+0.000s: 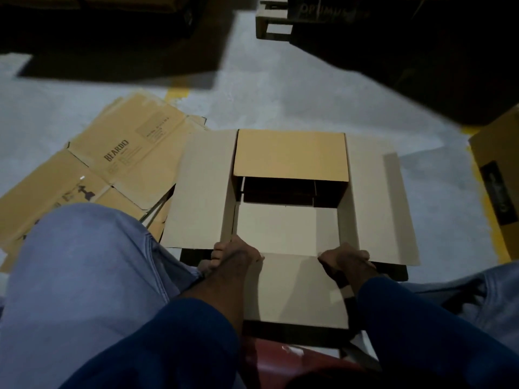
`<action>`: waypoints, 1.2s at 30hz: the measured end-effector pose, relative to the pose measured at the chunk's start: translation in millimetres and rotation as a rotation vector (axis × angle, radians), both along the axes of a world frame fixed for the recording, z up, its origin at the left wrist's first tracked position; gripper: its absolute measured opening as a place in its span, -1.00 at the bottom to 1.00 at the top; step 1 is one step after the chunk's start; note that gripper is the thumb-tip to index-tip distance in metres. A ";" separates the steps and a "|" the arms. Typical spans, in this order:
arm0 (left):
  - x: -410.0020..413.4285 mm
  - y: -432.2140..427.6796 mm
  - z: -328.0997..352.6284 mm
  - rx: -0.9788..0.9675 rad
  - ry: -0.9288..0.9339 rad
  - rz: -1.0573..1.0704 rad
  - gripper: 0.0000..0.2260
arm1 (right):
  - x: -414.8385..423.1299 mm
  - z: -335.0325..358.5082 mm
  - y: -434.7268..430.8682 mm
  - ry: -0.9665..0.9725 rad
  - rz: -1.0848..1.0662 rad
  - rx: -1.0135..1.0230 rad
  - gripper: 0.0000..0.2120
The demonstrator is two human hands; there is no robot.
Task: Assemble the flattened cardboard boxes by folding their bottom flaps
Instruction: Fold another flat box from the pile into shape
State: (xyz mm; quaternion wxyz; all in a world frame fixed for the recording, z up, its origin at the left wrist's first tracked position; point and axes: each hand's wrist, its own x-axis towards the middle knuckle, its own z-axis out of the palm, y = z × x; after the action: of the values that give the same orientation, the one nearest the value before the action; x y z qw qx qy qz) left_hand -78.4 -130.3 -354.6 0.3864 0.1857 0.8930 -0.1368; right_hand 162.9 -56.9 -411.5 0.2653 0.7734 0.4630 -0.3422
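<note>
My left hand [236, 255] and right hand [346, 259] each grip a near corner of the cardboard box [290, 153]. Flattened boxes [123, 161] lie just left of it

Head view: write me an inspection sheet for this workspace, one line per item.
Surface: grey concrete floor with a yellow line.
Job's things: open box in the middle, side flaps spread outward, far flap folded in; flattened boxes stacked to its left, printed BEARDO.
Clutter: another box at the right edge; something red below the person.
Hands: left hand and right hand each grip the open box at a near corner.
Cables: nothing seen.
Surroundings: dark; pallet at the far side; the rest too dim to tell.
</note>
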 end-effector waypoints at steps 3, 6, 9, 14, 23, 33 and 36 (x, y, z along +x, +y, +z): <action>-0.8 2.6 7.1 -0.061 0.009 0.004 -0.18 | -4.4 24.4 -5.2 0.090 -0.100 -0.002 -0.33; -7.6 2.2 0.7 -0.017 0.017 0.066 -0.20 | 0.9 16.7 0.1 0.119 -0.221 0.053 -0.27; -10.7 -0.2 0.8 0.098 -0.004 0.076 -0.23 | 3.5 17.5 6.8 0.126 -0.383 0.172 -0.10; -10.8 -1.5 0.0 0.337 -0.081 0.152 -0.30 | 8.4 35.0 13.7 0.129 -0.392 0.306 -0.31; -21.2 -2.6 -14.8 0.461 -0.119 0.009 -0.63 | 5.1 14.2 8.9 0.225 -0.158 0.257 -0.39; -22.6 9.9 -23.6 0.258 -0.052 -0.214 -0.60 | 2.5 -1.8 9.6 0.166 -0.001 0.204 -0.39; -21.9 9.0 -28.1 0.251 0.067 -0.359 -0.65 | -2.3 2.6 7.5 0.027 0.119 0.186 -0.47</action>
State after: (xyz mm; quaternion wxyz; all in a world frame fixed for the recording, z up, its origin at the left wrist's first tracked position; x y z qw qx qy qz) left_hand -100.3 -121.3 -382.7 0.2999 0.3836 0.8680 -0.0970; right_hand 160.7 -49.4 -408.9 0.2057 0.7610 0.5416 -0.2918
